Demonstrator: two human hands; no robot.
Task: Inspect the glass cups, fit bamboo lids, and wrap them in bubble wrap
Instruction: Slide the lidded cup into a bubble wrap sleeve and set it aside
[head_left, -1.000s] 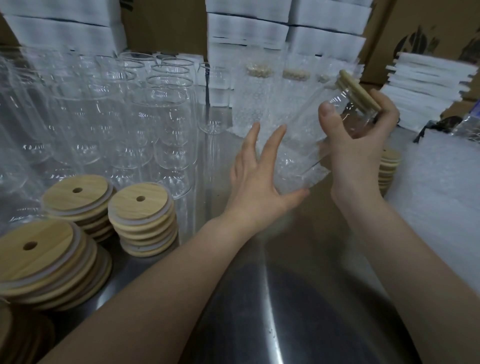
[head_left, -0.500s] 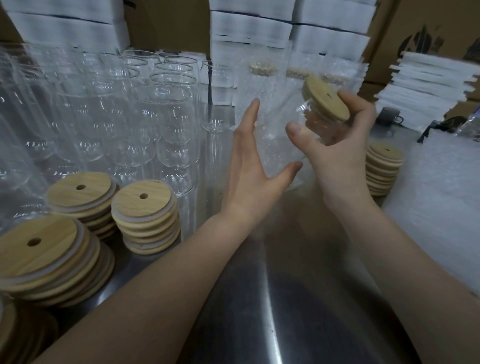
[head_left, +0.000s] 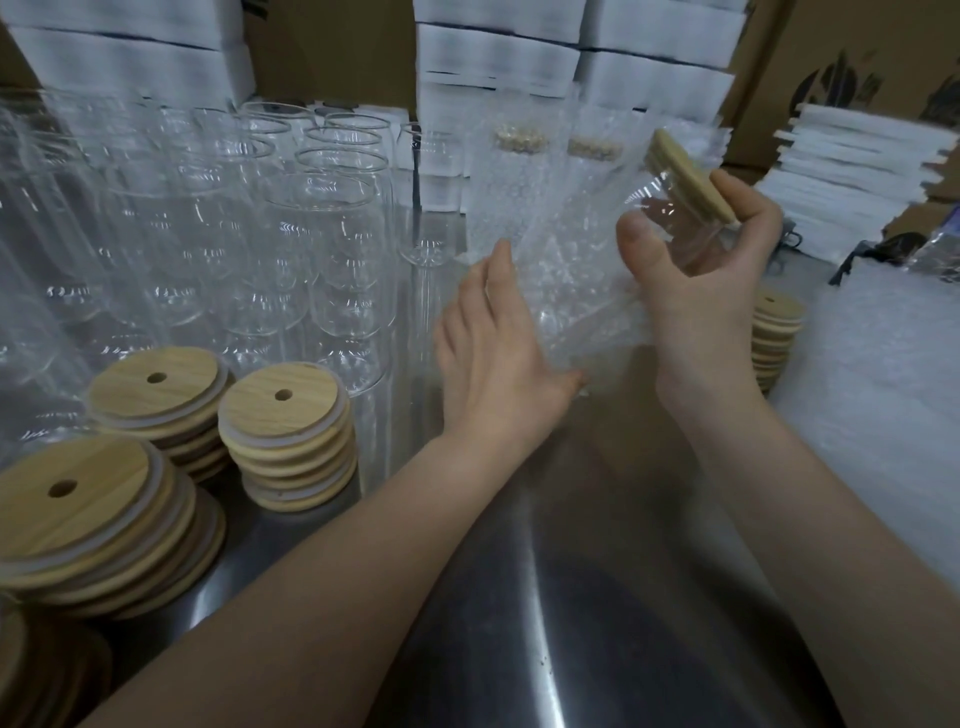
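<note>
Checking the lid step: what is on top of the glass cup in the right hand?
A bamboo lid caps the glass cup, which the right hand grips. Bubble wrap covers the cup's lower part, hiding its base.

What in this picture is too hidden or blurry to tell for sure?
Head view only.
Lower body of the glass cup: hidden by bubble wrap and the right hand.
Palm of the left hand: faces away, contact with the wrap unclear.
Small lid stack: partly covered by the right wrist.
Corner lid stack: cut by the bottom-left edge.
Dark object far right: blurred, unidentifiable.
</note>
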